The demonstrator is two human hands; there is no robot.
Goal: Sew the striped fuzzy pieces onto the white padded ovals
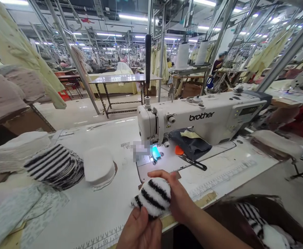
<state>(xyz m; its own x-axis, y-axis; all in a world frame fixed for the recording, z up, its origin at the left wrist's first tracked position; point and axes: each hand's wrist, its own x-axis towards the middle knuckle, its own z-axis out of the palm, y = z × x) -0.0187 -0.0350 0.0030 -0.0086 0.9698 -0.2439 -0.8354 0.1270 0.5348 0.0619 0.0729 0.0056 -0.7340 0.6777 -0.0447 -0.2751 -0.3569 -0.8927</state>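
Note:
A black-and-white striped fuzzy fabric piece [155, 199] is held up over the front edge of the sewing table. My left hand [141, 226] pinches its lower left side between thumb and fingers. Behind its right side, my right hand [178, 197] is wrapped round it, partly hidden by the cloth. Just beyond stands a white sewing machine [177, 117] with its lamp lit over the needle area. To the left lie a stack of striped pieces [55, 166] and a stack of white pieces [99, 166].
Dark cloth [190, 143] and black tweezers [194, 162] lie beside the machine arm. Patterned fabric [8, 207] covers the table's left corner. A box [265, 200] with striped pieces stands below right. Thread cones [183, 55] and metal poles rise behind. A person [219, 62] sits far off.

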